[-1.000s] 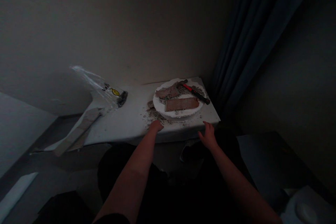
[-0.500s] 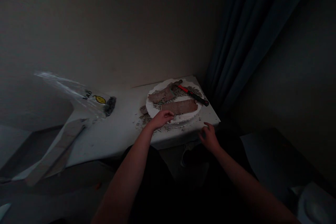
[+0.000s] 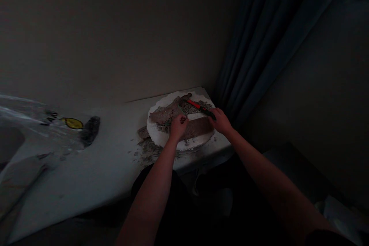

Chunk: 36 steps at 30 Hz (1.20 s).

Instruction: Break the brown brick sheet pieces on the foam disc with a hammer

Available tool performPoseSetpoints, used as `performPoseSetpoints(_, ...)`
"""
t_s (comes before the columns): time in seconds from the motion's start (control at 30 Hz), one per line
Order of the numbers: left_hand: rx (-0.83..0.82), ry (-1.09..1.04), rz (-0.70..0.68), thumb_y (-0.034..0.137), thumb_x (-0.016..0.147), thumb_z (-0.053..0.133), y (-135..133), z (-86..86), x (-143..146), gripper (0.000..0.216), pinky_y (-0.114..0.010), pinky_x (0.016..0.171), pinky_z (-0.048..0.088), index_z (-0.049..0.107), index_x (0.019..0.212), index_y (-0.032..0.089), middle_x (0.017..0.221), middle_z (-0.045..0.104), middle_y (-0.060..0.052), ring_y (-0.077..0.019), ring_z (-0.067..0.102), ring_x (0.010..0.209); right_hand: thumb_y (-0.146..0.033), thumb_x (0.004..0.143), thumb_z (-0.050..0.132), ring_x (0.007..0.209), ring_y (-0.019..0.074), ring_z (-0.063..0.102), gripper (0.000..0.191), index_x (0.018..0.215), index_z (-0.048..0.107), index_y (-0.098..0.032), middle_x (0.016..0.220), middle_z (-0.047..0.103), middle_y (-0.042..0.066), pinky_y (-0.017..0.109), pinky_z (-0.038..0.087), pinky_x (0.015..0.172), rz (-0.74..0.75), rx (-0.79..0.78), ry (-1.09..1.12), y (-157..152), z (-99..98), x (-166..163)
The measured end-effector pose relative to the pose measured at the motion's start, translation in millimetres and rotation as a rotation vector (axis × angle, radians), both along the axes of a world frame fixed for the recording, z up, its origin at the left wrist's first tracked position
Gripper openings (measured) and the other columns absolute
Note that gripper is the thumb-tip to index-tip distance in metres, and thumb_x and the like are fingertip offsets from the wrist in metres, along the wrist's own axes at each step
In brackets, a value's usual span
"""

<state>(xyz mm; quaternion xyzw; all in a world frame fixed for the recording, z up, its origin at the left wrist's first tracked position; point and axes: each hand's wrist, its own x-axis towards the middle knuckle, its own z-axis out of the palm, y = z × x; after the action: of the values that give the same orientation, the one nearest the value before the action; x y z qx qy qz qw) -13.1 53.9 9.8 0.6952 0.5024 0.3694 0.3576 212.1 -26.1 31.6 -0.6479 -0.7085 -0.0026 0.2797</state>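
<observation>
A hammer [image 3: 193, 103] with a red and black handle lies across a round white slab [image 3: 158, 137] with a ragged edge. At the slab's right side my right hand [image 3: 221, 122] closes on the black end of the handle. My left hand [image 3: 178, 126] is over the middle of the slab, its fingers pinched together; what they hold, if anything, is too dark to make out. Two brown-grey flat pieces rest on the slab: a cracked piece [image 3: 163, 115] at the left and a long strip [image 3: 198, 127] nearer me, partly behind my hands. Grey crumbs [image 3: 201, 107] lie around the hammer.
The slab stands on a white table [image 3: 115, 165] against a wall. More rubble [image 3: 148, 150] is scattered left of the slab. A clear plastic bag [image 3: 72, 132] with a yellow oval label sits further left. A dark blue curtain [image 3: 253, 57] hangs at the right.
My right hand has moved from in front of the table up to the hammer's handle. My left hand has gone further over the slab. The view has shifted, and the bag appears further left.
</observation>
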Motion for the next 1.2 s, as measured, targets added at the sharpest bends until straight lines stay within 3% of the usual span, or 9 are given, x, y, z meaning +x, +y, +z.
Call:
performPoseSetpoints(0.13,0.015,0.015,-0.013,0.027,0.085,0.062,3,-0.1,-2,0.01,-0.028,0.079,0.051,0.065,0.081,0.018,0.084,0.072,-0.003,-0.0163,0.066,0.078,-0.026,0.093,0.058,0.123,0.0307,0.051,0.043,0.134,0.057,-0.013,0.13,0.057,0.018,0.044,0.043,0.104,-0.01,-0.222,-0.222,44,2.9,-12)
performPoseSetpoints(0.27,0.06,0.011,-0.054,0.028,0.086,0.062,0,1.8,2,0.011,-0.027,0.077,0.05,0.065,0.081,0.018,0.08,0.071,-0.001,-0.0158,0.065,0.076,-0.027,0.094,0.057,0.121,0.0351,0.051,0.042,0.133,0.057,-0.013,0.129,0.057,0.021,0.046,0.046,0.099,-0.1,-0.284,-0.314,65,-2.3,-15)
performPoseSetpoints(0.4,0.058,0.017,-0.113,0.025,0.087,0.061,-2,-0.6,4,0.009,-0.027,0.076,0.05,0.067,0.084,0.019,0.083,0.072,-0.002,-0.0161,0.066,0.076,-0.028,0.096,0.055,0.119,0.0352,0.052,0.043,0.135,0.054,-0.013,0.129,0.056,0.021,0.046,0.045,0.099,-0.097,-0.338,-0.312,77,-6.2,-9)
performPoseSetpoints(0.7,0.1,0.131,-0.186,0.026,0.09,0.06,-1,-5.1,7,0.012,-0.029,0.082,0.05,0.071,0.092,0.02,0.093,0.076,-0.004,-0.0192,0.07,0.085,-0.035,0.1,0.05,0.115,0.0303,0.053,0.039,0.132,0.058,-0.014,0.129,0.053,0.018,0.042,0.046,0.098,-0.131,-0.298,-0.294,72,-12.4,-7)
performPoseSetpoints(1.2,0.158,0.26,-0.18,0.032,0.093,0.059,1,-8.6,11,0.017,-0.028,0.084,0.049,0.072,0.097,0.021,0.097,0.077,-0.004,-0.0196,0.07,0.088,-0.044,0.103,0.043,0.116,0.029,0.051,0.044,0.131,0.062,-0.016,0.126,0.055,0.017,0.039,0.043,0.099,-0.136,-0.276,-0.225,69,-15.7,-6)
